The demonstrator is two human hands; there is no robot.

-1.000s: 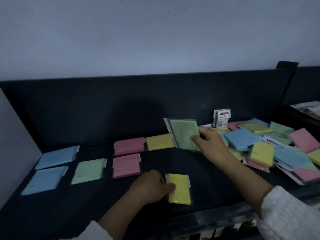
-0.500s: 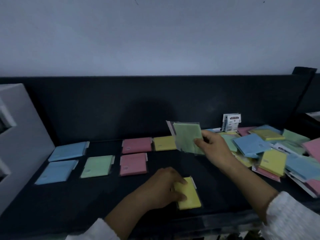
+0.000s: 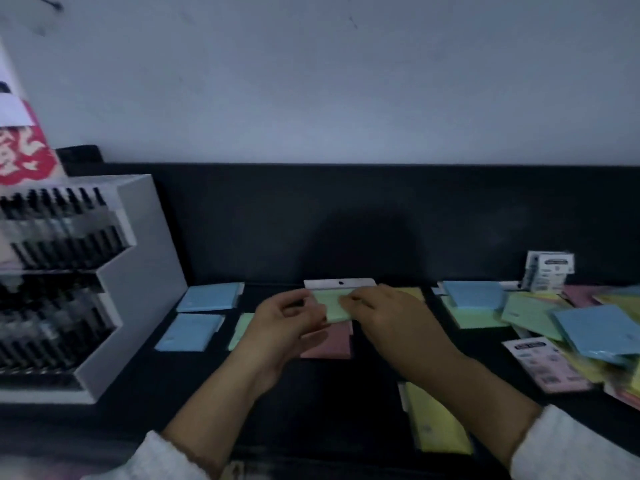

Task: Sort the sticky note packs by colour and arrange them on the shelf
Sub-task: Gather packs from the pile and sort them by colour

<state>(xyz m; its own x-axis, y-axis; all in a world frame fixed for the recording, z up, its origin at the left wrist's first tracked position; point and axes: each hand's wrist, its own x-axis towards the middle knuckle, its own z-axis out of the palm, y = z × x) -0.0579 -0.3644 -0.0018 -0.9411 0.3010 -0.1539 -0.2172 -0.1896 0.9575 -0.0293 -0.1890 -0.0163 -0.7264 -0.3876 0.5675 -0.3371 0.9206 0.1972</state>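
A person's two hands meet over a dark shelf [image 3: 329, 410], holding a green sticky note pack [image 3: 334, 306] just above its surface at the middle of the scene. The right hand [image 3: 388, 320] pinches the pack's right side with bent fingers. The left hand [image 3: 287, 327], fingers curled, grips its left edge. The pack's white hanging tab [image 3: 339, 283] points toward the far wall. Both wrists emerge from white sleeves at the near edge.

Directly under the hands lies a pink pack [image 3: 329, 344], partly hidden by them. To its left, a second green pack [image 3: 240, 329] shows beside the left hand, and farther left two blue packs [image 3: 209, 296] lie one behind the other, close to a white display rack [image 3: 138, 271] filled with rows of dark pens. A yellow pack [image 3: 438, 420] lies alone near the shelf's front edge, below the right forearm. The corner of another yellow pack [image 3: 412, 292] shows behind the right hand.

On the right, an unsorted heap [image 3: 530, 315] of blue, green, pink and yellow packs overlaps in disorder, one pink pack lying with its printed side up [image 3: 543, 368]. Small white boxes [image 3: 549, 275] stand against the shelf's black back panel behind the heap. The frame is dim and slightly blurred.
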